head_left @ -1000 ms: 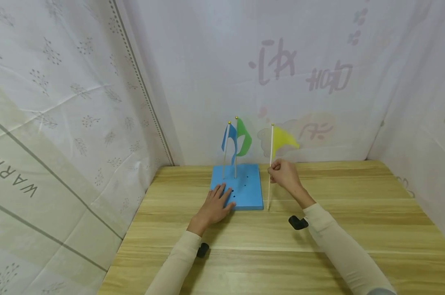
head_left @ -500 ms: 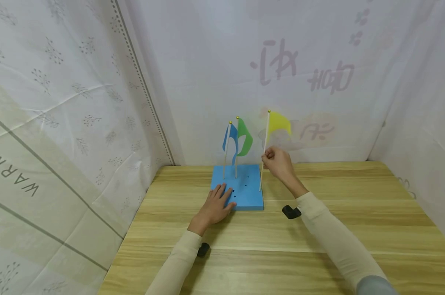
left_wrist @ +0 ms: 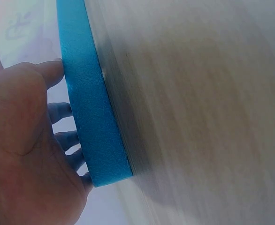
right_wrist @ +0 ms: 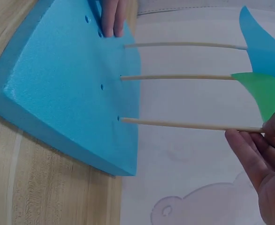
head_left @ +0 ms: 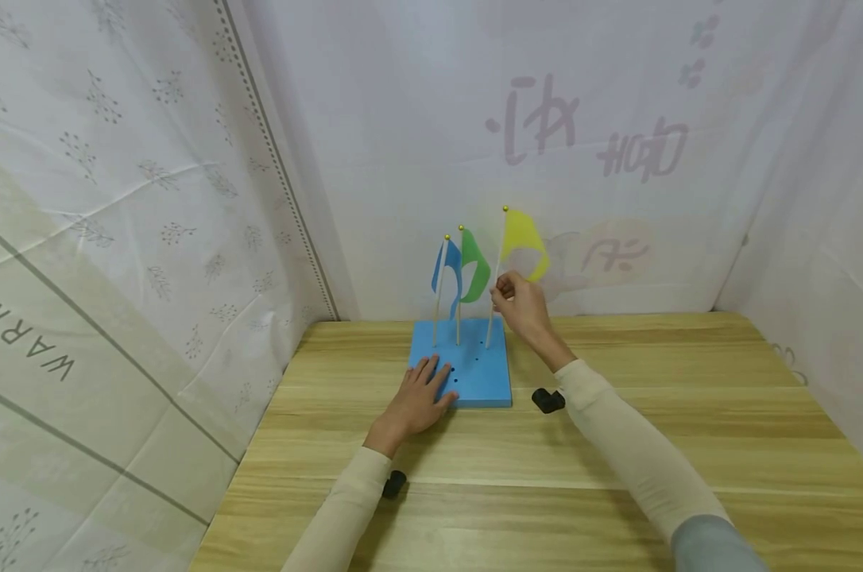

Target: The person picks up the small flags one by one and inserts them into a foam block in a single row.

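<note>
A blue foam board (head_left: 485, 385) with small dark holes lies flat on the table. My left hand (head_left: 415, 400) rests on its front left part, fingers spread. My right hand (head_left: 523, 306) pinches the stick of a yellow flag (head_left: 523, 238) between thumb and fingers. In the right wrist view the stick's lower tip (right_wrist: 126, 120) is right beside a hole (right_wrist: 118, 118); whether it has entered cannot be told. A blue flag (head_left: 447, 266) and a green flag (head_left: 477, 270) stand upright in the board's back holes, to the left of the yellow one.
The wooden table (head_left: 617, 477) reaches out around the board. A pale printed curtain (head_left: 403, 119) hangs directly behind it, with another (head_left: 152, 238) along the left. Black wrist-worn pieces (head_left: 548, 400) hang under both sleeves.
My right hand has carried the yellow flag left and away from me, from beside the board to over its back right part. My left hand has stayed in place.
</note>
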A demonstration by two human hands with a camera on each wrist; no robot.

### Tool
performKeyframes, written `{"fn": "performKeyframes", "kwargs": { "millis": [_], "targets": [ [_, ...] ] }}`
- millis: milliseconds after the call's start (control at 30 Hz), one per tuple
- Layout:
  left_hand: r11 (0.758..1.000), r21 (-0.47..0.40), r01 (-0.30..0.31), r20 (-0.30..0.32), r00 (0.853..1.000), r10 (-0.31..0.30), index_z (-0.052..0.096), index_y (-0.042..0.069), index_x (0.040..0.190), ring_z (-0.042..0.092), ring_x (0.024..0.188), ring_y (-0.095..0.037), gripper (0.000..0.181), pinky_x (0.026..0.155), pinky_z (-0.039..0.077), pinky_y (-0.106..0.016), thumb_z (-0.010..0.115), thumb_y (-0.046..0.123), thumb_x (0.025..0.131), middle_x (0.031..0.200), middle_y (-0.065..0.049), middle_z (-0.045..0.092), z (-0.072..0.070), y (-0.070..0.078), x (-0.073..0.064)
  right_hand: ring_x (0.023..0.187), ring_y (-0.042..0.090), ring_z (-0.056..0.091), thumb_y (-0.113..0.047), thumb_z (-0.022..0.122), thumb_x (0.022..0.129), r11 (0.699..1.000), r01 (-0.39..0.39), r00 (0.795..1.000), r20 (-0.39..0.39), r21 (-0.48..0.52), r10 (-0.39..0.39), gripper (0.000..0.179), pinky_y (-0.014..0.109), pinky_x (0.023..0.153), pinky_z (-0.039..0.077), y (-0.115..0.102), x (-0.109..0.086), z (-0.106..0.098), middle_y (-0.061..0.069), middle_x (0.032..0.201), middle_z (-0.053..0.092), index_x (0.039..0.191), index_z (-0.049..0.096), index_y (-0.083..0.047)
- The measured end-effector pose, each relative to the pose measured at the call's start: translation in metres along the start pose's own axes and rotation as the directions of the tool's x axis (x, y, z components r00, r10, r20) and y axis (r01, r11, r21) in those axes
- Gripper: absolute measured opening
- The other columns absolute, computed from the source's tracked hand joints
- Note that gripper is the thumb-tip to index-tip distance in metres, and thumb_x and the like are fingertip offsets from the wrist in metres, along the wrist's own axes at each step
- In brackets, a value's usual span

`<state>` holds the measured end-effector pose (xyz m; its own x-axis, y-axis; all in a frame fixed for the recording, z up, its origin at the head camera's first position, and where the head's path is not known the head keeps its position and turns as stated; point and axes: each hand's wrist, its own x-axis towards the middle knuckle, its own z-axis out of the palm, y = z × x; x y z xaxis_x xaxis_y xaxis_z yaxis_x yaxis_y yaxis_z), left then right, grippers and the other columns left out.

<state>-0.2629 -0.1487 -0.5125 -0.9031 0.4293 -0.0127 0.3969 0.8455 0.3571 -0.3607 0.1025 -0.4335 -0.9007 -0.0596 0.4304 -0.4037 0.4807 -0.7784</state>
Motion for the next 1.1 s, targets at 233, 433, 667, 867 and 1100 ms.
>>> {"fn": "performKeyframes", "kwargs": {
  "millis": [233,433,667,867,1100],
  "targets": [
    [1.0,0.001,-0.005,0.009,1.0,0.004,0.037,0.008,0.167,0.017,0.165,-0.045,0.064,0.132,0.018,-0.064,0.05,0.042,0.114,0.177,-0.022,0.021,0.002,-0.002,0.0,0.088,0.034,0.077,-0.009,0.066,0.105,0.999,0.037,0.999,-0.021,-0.026,-0.037,0.012,0.041,0.074,0.066,0.002,0.004,0.008,0.021,0.1,0.076,0.106,0.068,0.003],
    [1.0,0.007,-0.002,0.006,1.0,0.002,0.038,0.007,0.166,0.018,0.164,-0.045,0.065,0.132,0.018,-0.064,0.051,0.042,0.113,0.176,-0.022,0.022,0.001,-0.001,0.001,0.087,0.033,0.077,-0.01,0.065,0.105,0.998,0.055,0.998,-0.019,-0.044,-0.056,0.013,0.043,0.075,0.064,0.005,0.003,0.013,0.02,0.1,0.076,0.107,0.067,0.003],
    [1.0,0.012,-0.006,0.001,1.0,0.006,0.038,0.007,0.166,0.018,0.164,-0.046,0.064,0.132,0.018,-0.066,0.052,0.04,0.113,0.176,-0.023,0.022,0.001,-0.002,0.002,0.09,0.033,0.076,-0.01,0.064,0.106,0.997,0.069,0.998,-0.008,-0.043,-0.069,0.013,0.045,0.077,0.063,0.006,0.002,0.015,0.02,0.101,0.076,0.109,0.067,0.003],
    [1.0,0.002,-0.006,-0.001,1.0,0.006,0.039,0.007,0.166,0.018,0.164,-0.046,0.064,0.131,0.019,-0.066,0.052,0.041,0.113,0.176,-0.023,0.023,0.002,-0.002,0.001,0.091,0.033,0.076,-0.009,0.066,0.106,0.996,0.075,0.997,0.021,-0.046,-0.074,0.013,0.046,0.08,0.065,0.013,-0.002,0.019,0.021,0.1,0.077,0.108,0.068,0.004],
    [1.0,0.015,0.0,0.001,1.0,0.0,0.038,0.008,0.166,0.018,0.164,-0.045,0.065,0.132,0.019,-0.065,0.051,0.042,0.113,0.176,-0.022,0.022,0.002,-0.003,0.002,0.088,0.031,0.076,-0.011,0.066,0.106,0.995,0.079,0.997,0.008,-0.064,-0.078,0.014,0.043,0.077,0.065,0.018,-0.007,0.022,0.018,0.097,0.077,0.109,0.068,0.002]
  ]
}}
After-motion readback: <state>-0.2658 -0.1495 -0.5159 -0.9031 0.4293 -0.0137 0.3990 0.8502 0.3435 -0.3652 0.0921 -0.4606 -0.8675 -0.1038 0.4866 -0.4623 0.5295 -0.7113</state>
